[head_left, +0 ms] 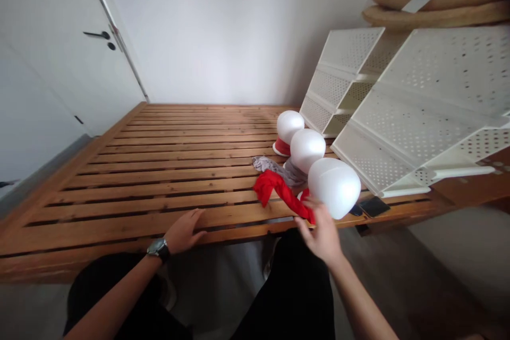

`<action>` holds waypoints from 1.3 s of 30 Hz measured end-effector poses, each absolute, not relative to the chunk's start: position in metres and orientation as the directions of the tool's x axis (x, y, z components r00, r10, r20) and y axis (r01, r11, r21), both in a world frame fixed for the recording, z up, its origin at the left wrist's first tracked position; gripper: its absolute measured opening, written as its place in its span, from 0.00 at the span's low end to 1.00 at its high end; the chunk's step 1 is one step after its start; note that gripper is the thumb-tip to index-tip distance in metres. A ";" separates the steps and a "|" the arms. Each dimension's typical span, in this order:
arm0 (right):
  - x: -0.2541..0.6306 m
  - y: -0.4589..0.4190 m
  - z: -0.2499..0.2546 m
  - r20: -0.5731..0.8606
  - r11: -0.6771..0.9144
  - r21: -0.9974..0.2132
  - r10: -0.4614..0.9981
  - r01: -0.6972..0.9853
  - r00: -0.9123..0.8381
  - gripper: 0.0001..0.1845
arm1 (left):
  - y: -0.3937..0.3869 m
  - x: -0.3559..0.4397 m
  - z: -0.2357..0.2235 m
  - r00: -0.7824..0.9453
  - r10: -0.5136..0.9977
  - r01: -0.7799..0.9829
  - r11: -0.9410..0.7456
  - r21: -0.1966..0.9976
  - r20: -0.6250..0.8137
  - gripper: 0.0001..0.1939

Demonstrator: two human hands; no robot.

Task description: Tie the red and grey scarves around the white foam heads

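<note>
A white head-shaped foam form [334, 188] stands nearest me on the slatted wooden platform [159, 187], with a red scarf [274, 187] around its base and the loose end trailing left over the slats. My right hand [322, 234] is at the scarf beside this form, slightly blurred, thumb and fingers apart; some fingertips are hard to make out against it. Behind stand a second white form [307, 150] with a greyish patterned scarf [292, 172] and a third white form [290, 126] with a red cloth [282, 146]. My left hand [183, 231] rests open on the platform's front edge, holding nothing.
White perforated plastic racks [430, 101] lean along the right side, with rolled tan bundles [442, 5] above them. A dark flat object [373, 206] lies by the nearest form. A white door [51, 37] is at the left; my legs [295, 287] are under the front edge.
</note>
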State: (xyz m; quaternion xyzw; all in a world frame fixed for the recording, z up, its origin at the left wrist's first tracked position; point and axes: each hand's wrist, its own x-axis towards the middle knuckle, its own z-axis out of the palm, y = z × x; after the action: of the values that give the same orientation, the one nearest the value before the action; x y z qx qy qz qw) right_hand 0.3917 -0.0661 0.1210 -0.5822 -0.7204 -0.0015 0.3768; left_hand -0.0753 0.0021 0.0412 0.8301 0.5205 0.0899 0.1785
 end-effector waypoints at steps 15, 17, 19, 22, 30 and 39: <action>0.274 -0.006 0.003 -0.216 0.392 -0.181 0.879 0.902 -0.425 0.68 | -0.020 -0.108 -0.003 0.385 0.919 0.912 -0.363 0.193 -0.090 0.60; 0.274 -0.004 0.000 -0.229 0.381 -0.172 0.881 0.908 -0.413 0.67 | -0.018 -0.109 -0.008 0.379 0.921 0.913 -0.356 0.197 -0.090 0.61; 0.276 -0.004 -0.004 -0.245 0.374 -0.179 0.879 0.910 -0.410 0.65 | -0.017 -0.109 -0.010 0.371 0.923 0.916 -0.346 0.202 -0.104 0.61; 0.279 -0.002 -0.008 -0.258 0.368 -0.194 0.875 0.909 -0.409 0.64 | -0.017 -0.109 -0.012 0.364 0.923 0.920 -0.335 0.203 -0.124 0.61; 0.280 -0.001 -0.009 -0.268 0.365 -0.212 0.871 0.907 -0.413 0.64 | -0.018 -0.106 -0.012 0.351 0.927 0.924 -0.320 0.211 -0.130 0.60; 0.279 0.000 -0.008 -0.287 0.347 -0.220 0.870 0.912 -0.401 0.64 | -0.019 -0.107 -0.016 0.343 0.931 0.929 -0.318 0.188 -0.122 0.61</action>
State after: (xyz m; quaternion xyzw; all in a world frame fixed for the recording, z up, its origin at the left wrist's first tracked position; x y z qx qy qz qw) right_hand 0.2788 -0.0004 -0.0077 -0.5442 -0.8186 0.1739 -0.0598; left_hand -0.1066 -0.0187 -0.0163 0.8117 0.5730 0.0044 0.1129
